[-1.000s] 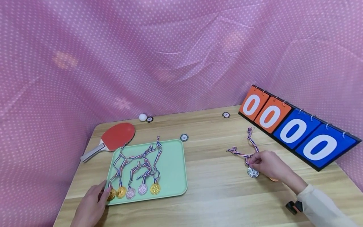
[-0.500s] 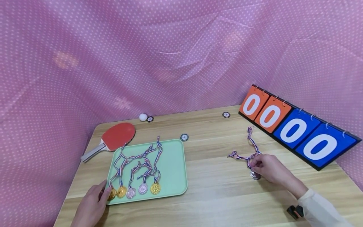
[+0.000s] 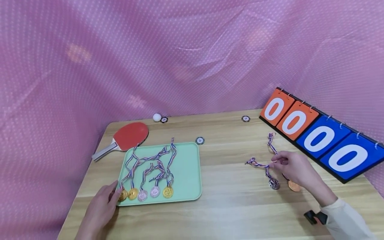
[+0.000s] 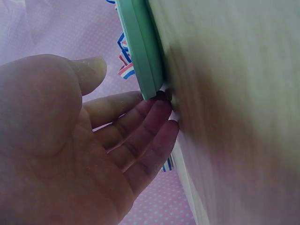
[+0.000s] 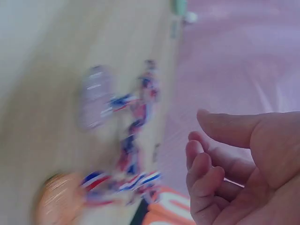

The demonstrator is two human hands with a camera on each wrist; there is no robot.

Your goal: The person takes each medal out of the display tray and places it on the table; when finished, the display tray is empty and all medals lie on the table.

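Observation:
My left hand (image 3: pixel 101 208) is at the left edge of a light green tray (image 3: pixel 187 173). In the left wrist view its extended fingers (image 4: pixel 140 136) touch the tray's corner, with the thumb apart. Gold medals (image 3: pixel 168 192) and silver medals (image 3: pixel 155 191) lie in a row along the tray's near side, their striped ribbons stretching backward. On the right, my right hand (image 3: pixel 295 168) hovers over the ribbons of a silver medal (image 3: pixel 274 183) and a bronze medal (image 3: pixel 294 186). In the right wrist view, its thumb and fingertips are parted, with nothing between them.
A red table tennis bat (image 3: pixel 132 136) lies behind the tray's left corner. Farther back are a white ball (image 3: pixel 157 117) and dark chips, one (image 3: pixel 200 140) near the tray. A flip scoreboard (image 3: pixel 319 140) stands at the right, and a pink dotted cloth (image 3: pixel 192 60) hangs behind the table.
My right hand has let go of the silver medal's ribbon and risen slightly. The bronze medal shows again beside it. The head view has shifted slightly; the left hand stays at the tray.

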